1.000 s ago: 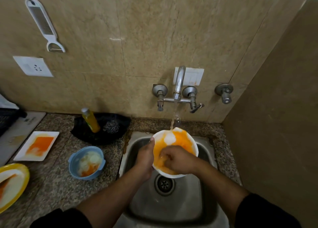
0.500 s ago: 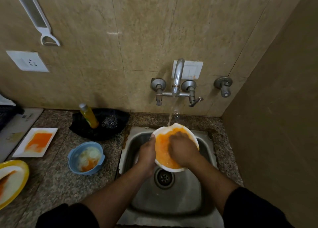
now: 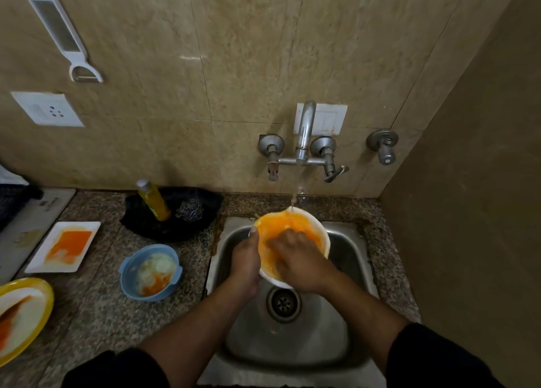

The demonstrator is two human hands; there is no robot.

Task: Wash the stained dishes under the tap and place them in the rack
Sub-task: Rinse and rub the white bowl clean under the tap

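A white bowl (image 3: 320, 232) smeared orange inside is tilted over the steel sink (image 3: 352, 242), under a thin stream from the tap (image 3: 304, 130). My left hand (image 3: 246, 257) grips its left rim, thumb on the edge. My right hand (image 3: 298, 260) is inside the bowl, fingers spread on the orange-stained surface, holding nothing. On the counter to the left stand a blue bowl (image 3: 128, 273) with white and orange residue, a white rectangular plate (image 3: 63, 247) stained orange, and a yellow-rimmed plate (image 3: 26, 314). No rack is in view.
A black tray (image 3: 202, 212) behind the blue bowl holds a yellow soap bottle (image 3: 153, 200) and a steel scrubber (image 3: 190, 210). A grater-peeler (image 3: 63, 34) hangs on the tiled wall above a socket (image 3: 46, 109). A wall closes in on the right.
My right hand has slid around inside the bowl, from its lower part up to the top and back down. The orange stain has spread over the white patch. My left hand keeps its grip.
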